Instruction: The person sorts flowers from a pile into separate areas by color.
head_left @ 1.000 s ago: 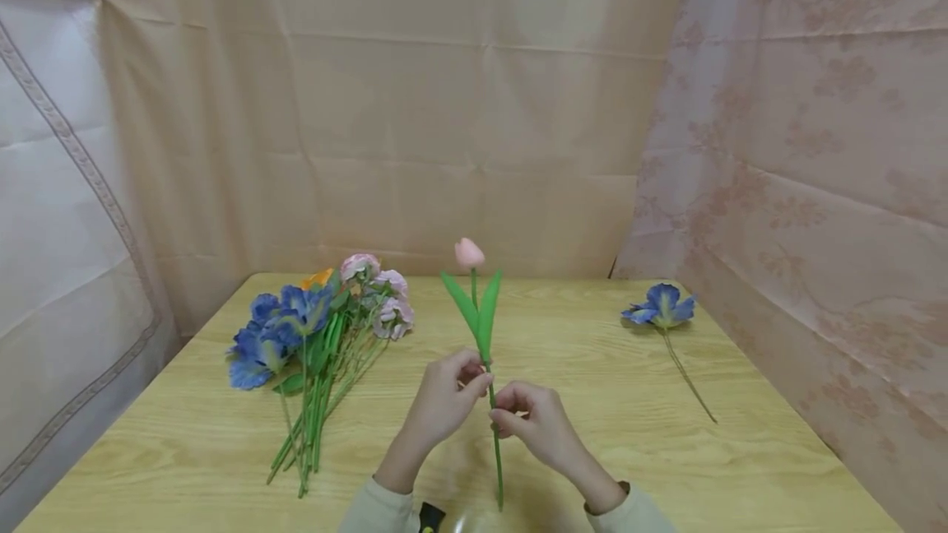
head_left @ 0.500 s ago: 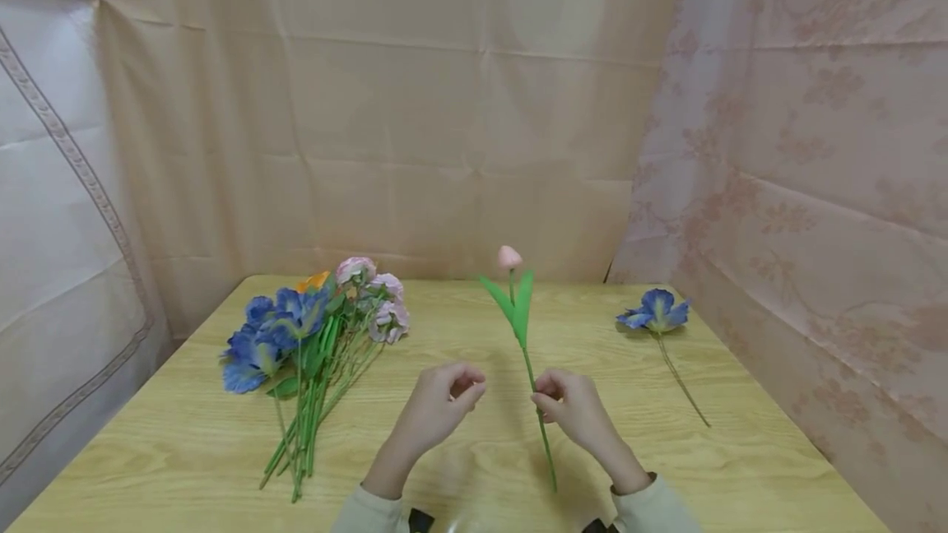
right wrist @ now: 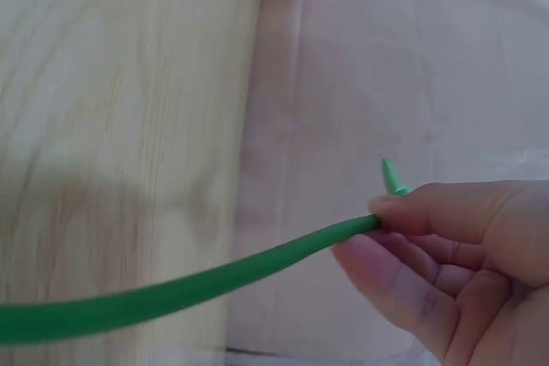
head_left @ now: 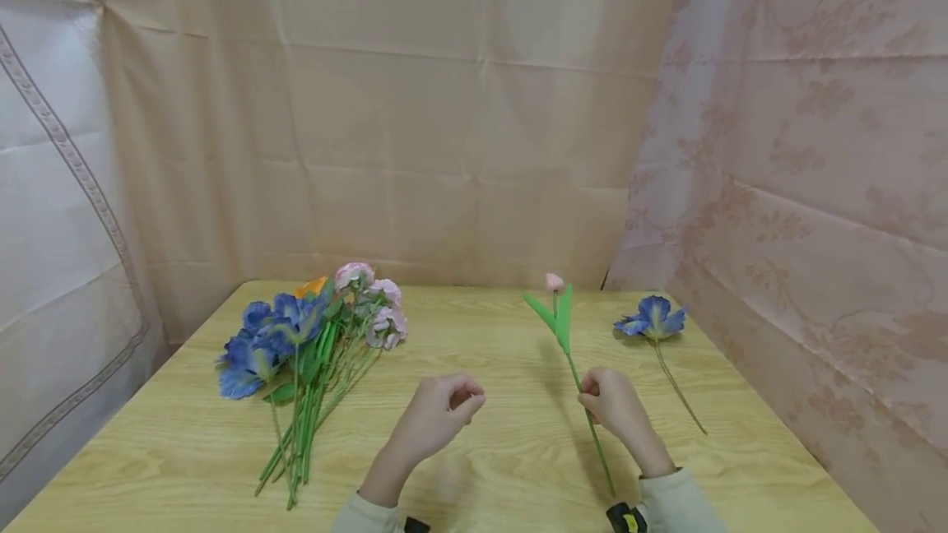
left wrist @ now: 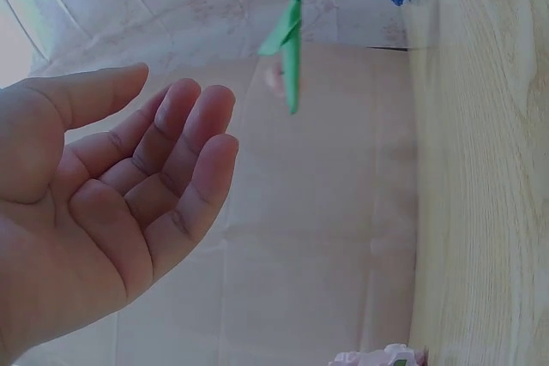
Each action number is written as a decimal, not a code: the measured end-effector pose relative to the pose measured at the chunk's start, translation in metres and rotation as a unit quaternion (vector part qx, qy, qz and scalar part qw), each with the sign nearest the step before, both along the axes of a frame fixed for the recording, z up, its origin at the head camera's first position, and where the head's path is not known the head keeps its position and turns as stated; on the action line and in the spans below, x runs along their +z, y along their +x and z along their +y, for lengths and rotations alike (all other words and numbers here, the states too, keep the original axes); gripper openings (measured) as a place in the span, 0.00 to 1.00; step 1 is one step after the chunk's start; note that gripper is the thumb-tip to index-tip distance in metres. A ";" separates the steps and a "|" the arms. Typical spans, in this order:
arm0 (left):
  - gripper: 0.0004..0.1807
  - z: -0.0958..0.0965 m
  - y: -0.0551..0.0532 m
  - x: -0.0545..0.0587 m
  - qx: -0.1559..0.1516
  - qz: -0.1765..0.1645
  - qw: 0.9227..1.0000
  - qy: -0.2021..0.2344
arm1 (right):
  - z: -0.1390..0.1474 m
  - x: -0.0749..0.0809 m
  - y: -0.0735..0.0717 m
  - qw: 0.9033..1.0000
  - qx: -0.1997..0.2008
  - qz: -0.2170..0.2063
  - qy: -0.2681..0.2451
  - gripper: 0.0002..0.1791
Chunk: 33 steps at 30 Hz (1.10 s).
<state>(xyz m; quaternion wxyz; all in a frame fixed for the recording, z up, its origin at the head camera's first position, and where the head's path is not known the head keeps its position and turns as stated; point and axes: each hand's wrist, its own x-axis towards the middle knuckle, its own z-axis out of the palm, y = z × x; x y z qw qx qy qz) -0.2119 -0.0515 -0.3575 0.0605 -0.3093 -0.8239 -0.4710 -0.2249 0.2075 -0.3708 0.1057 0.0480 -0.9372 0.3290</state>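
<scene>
One pink tulip with long green leaves and a slim green stem leans above the pale wood-grain table; I see the right hand pinching its stem between thumb and forefinger. The left hand holds nothing, its fingers loosely bent, its thumb apart. A ruffled blue flower lies near the right hand.

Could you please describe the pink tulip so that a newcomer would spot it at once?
Above the wood-grain table, find the right hand, pinching a green stem. The pink tulip tops it: one small bud with two long leaves, the only flower held in a hand.
</scene>
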 end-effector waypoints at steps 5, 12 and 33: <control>0.06 -0.001 0.000 -0.001 -0.008 0.004 1.000 -0.009 | 0.014 -0.005 -0.008 0.998 -0.011 -0.023 0.052 0.07; 0.06 -0.003 -0.001 -0.002 -0.013 -0.001 1.000 -0.015 | 0.025 -0.006 -0.017 0.994 -0.017 -0.044 0.101 0.08; 0.06 -0.001 -0.002 -0.006 -0.027 -0.008 0.999 -0.037 | 0.043 -0.020 -0.039 0.984 -0.047 -0.108 0.135 0.11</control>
